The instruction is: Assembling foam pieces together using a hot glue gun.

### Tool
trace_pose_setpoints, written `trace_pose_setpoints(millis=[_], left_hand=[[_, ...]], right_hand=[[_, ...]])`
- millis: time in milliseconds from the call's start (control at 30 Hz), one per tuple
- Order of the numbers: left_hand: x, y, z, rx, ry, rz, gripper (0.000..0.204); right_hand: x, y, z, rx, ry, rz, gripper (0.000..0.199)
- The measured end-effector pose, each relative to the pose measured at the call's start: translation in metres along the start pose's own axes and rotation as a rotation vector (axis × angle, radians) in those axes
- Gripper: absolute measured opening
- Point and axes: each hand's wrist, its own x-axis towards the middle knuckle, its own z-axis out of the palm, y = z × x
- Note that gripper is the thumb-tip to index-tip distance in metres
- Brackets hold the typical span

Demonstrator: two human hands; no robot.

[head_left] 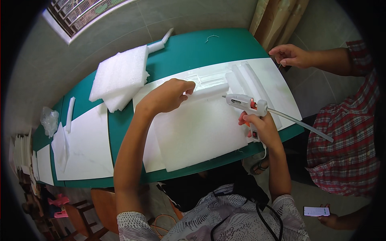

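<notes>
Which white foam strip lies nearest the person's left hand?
The narrow white foam strip running from beside the left hand toward the pale grey glue gun; the right-side strips and far-left strip lie farther off.

The room has a soft, moderate light, and daylight is seen in the barred window (82,12) at upper left. The foam sheet (197,132) looks very pale, with little texture. Small glints lie on a shiny patch (205,78). The wide lens bends the green table (181,50), and all 4 corners fall into black. The shelf (22,156) at far left is dim and unclear.
</notes>
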Motion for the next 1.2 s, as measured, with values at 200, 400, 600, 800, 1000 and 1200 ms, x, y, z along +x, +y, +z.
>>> trace_pose_setpoints(millis=[200,400,600,800,1000,1200], left_hand=[[0.010,0.002,0.011,-0.068,0.045,-0.025,0.047],[0.015,-0.004,0.015,0.074,0.043,0.058,0.059],[0.016,-0.003,0.017,0.050,0.021,0.018,0.059],[0.016,-0.004,0.019,0.046,0.025,0.020,0.059],[0.014,-0.005,0.022,0.089,0.067,0.051,0.060],[0.010,-0.003,0.024,0.100,0.071,0.062,0.061]], right_hand=[[0.012,0.007,-0.010,-0.001,-0.030,0.031,0.029],[0.021,0.006,-0.012,0.001,-0.059,0.020,0.026],[0.030,0.011,-0.010,-0.011,-0.095,0.034,0.025],[0.031,0.011,-0.006,-0.023,-0.089,0.041,0.025],[0.027,0.011,-0.004,-0.039,-0.079,0.040,0.025],[0.020,0.010,0.001,-0.034,-0.043,0.028,0.026]])
